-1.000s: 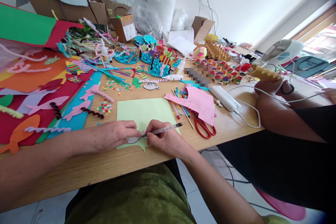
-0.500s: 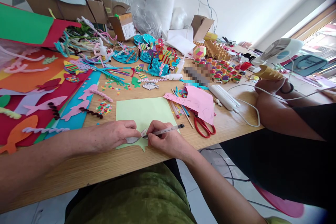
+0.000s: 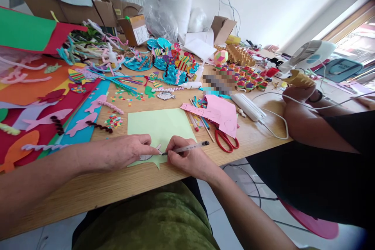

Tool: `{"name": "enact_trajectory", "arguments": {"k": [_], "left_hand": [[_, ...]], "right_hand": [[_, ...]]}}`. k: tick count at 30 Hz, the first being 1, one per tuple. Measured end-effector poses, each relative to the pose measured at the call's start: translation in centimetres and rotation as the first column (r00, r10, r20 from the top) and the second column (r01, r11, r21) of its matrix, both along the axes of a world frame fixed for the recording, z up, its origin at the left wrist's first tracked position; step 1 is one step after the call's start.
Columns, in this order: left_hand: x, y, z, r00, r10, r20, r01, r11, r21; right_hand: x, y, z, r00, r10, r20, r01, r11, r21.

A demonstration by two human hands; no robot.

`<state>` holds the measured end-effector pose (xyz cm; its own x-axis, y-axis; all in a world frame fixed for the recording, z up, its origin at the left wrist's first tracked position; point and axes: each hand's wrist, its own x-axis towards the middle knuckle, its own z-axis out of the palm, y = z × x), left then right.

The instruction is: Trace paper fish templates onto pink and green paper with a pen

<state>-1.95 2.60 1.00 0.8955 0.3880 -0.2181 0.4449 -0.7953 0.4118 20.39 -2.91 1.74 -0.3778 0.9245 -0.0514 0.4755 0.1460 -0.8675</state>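
Observation:
On a light green sheet of paper (image 3: 155, 123) at the table's front edge lies a small white paper fish cutout (image 3: 145, 158), partly covered by my fingers. My left hand (image 3: 133, 150) rests on it, the index finger stretched out and pressing near its tail; the other fingers are partly hidden. Pinched in my right hand (image 3: 186, 156) is a pen (image 3: 191, 147) with a clear barrel and dark end, its tip on the paper beside the fish's tail. A piece has been cut from the sheet's near edge, leaving a pointed notch.
Red-handled scissors (image 3: 227, 140) lie under pink paper (image 3: 224, 115) at right, near a white power strip (image 3: 248, 107). Coloured foam sheets with fish shapes (image 3: 22, 146) cover the left. Glue bottles (image 3: 191, 85) and crafts stand behind. A co-worker's hand (image 3: 300, 91) holds a tan strip.
My left index finger has stretched rightward onto the fish's tail end. The pen in my right hand has shifted slightly right and down. The whole view has drifted a little.

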Motion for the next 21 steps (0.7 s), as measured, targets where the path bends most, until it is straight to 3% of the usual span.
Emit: {"name": "enact_trajectory", "arguments": {"k": [21], "left_hand": [[0.31,-0.04,0.16,0.998,-0.009,-0.059,0.011,1.000,0.026]], "right_hand": [[0.48,-0.29,-0.07,1.000,-0.024,-0.011,0.024,1.000,-0.015]]}}
